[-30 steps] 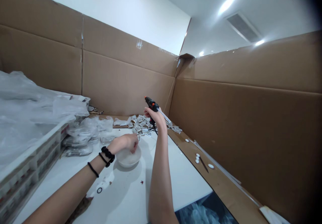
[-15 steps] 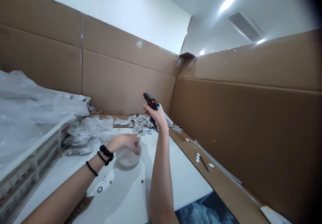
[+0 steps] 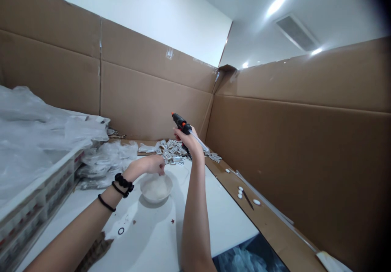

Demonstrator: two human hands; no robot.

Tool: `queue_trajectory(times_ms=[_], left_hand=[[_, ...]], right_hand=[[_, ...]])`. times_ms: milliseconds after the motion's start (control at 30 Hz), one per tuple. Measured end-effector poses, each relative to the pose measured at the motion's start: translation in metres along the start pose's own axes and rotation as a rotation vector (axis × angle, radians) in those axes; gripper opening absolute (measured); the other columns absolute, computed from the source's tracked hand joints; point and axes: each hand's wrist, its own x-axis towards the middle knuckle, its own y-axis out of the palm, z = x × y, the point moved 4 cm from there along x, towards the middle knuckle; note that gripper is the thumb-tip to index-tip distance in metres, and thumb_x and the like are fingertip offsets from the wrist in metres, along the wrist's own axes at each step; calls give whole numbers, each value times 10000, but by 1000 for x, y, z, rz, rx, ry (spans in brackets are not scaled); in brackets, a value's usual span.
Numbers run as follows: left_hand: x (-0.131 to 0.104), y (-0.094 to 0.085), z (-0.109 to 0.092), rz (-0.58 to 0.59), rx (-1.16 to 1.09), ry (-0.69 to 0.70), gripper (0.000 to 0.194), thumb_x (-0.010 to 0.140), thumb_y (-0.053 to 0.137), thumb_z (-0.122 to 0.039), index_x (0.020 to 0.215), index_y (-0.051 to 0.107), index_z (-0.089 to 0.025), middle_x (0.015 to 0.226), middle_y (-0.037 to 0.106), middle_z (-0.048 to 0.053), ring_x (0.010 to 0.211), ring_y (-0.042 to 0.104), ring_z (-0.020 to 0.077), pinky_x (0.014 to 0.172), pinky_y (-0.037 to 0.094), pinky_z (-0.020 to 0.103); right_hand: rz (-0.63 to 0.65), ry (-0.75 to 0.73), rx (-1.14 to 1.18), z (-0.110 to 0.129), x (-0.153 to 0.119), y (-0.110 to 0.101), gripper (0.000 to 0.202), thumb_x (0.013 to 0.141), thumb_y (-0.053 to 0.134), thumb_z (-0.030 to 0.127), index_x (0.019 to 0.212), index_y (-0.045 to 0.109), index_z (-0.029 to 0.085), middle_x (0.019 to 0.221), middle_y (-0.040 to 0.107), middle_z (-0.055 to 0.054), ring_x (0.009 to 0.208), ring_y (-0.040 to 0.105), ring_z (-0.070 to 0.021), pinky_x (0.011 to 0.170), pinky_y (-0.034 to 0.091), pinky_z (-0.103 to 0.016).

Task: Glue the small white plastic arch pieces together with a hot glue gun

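My left hand [image 3: 154,165], with black bands at the wrist, is closed just above the far rim of a white bowl [image 3: 155,190]. Its fingertips are pinched together, and whatever they may hold is too small to make out. The bowl stands on the white table and has something whitish inside. My right hand [image 3: 190,139] is wrapped round a black and orange glue gun [image 3: 181,123], held up in the air with its orange tip pointing away to the upper left. A clear glue stick [image 3: 200,140] sticks out of the gun's back.
Small printed pieces [image 3: 175,150] are heaped at the back. Plastic packets [image 3: 104,162] and a bag-covered crate [image 3: 45,198] are at the left. White ovals [image 3: 240,192] and a thin dark tool [image 3: 248,199] lie on the right cardboard. Cardboard walls [image 3: 290,141] rise behind.
My left hand has moved up and slightly left, out of the bowl to above its far rim. The glue gun in my right hand has shifted slightly to the left.
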Motion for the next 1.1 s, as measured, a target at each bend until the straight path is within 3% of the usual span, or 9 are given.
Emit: queue_trajectory(times_ms=[100,200,333,500,733,900,967,1100], left_hand=[[-2,-14,6,-83,-42,38,174,724,509,-234,700,661,-153,764,637,31,675,545,155,632,395,242],[-8,-38,9,-314,-122,53,300,827,405,-349,814,641,-164,912,585,45,825,539,174,749,407,260],[-17,-62,9,-567,-303,23,334,814,424,-449,812,610,-171,854,545,36,828,524,178,761,411,276],[-24,-70,2,-622,-364,-10,306,823,432,-425,816,600,-169,753,505,16,726,509,160,707,400,277],[-29,-76,-6,-668,-351,31,278,821,435,-398,777,585,-167,794,502,24,800,517,176,778,408,309],[-22,-68,3,-686,-538,108,187,829,379,-267,980,461,-191,913,508,22,641,531,110,674,437,286],[-17,-64,7,-700,-616,138,282,819,394,-230,1092,324,-212,954,505,25,543,496,76,608,430,263],[-14,-60,13,-866,-481,111,307,822,397,-197,1080,231,-203,986,514,65,555,487,91,605,419,264]], right_hand=[[-15,-35,-42,-1,2,0,226,724,544,386,688,556,163,509,478,28,514,458,-113,537,379,-221],[-21,-53,-50,-2,3,1,253,730,543,409,706,567,158,514,461,29,525,444,-113,546,372,-220],[36,-83,-27,1,1,5,267,729,551,422,724,567,155,534,463,31,525,424,-106,538,358,-213],[170,-109,15,7,-4,12,247,729,555,394,742,591,150,584,490,25,549,432,-103,531,347,-206],[196,-112,-11,5,-3,15,221,709,561,374,671,546,156,520,442,47,488,389,-87,489,322,-203],[4,-62,54,0,4,10,232,684,563,385,637,535,159,486,463,44,454,413,-93,467,342,-214],[-110,-13,147,-1,4,8,224,685,569,381,646,533,163,470,478,41,434,446,-101,465,368,-222],[-185,36,478,4,0,9,194,690,588,348,693,553,158,546,567,5,516,583,-137,537,473,-241]])
